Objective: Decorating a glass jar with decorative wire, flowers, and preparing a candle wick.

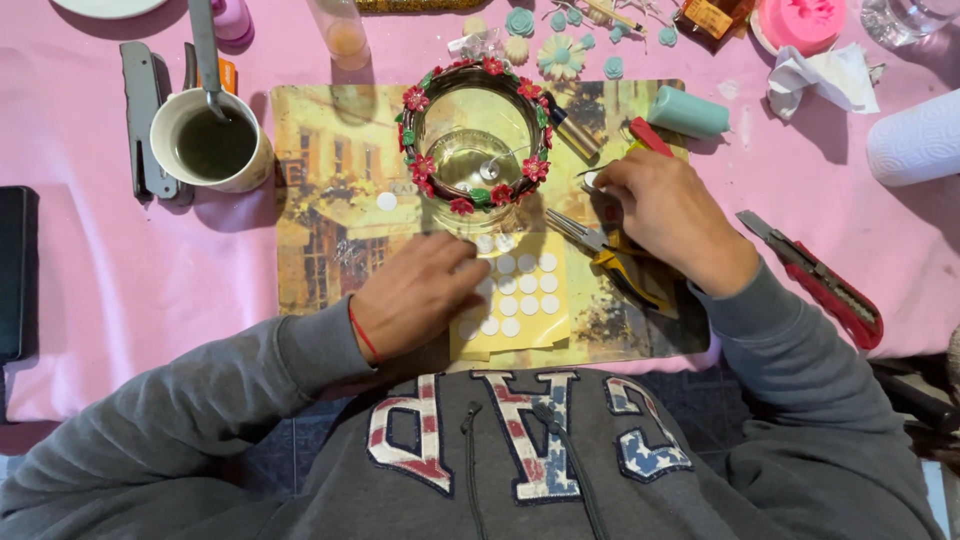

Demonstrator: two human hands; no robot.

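L hand [418,297] lies flat, fingers [470,272] spread on the yellow backing sheet of white round stickers [520,300], just below the clear glass cup ringed w/ red clay flowers [470,150]. R hand [668,215] rests beside yellow-handled pliers [610,262], fingertips pinched on a small white piece [592,180]; all on picture placemat [320,190] over the pink table.
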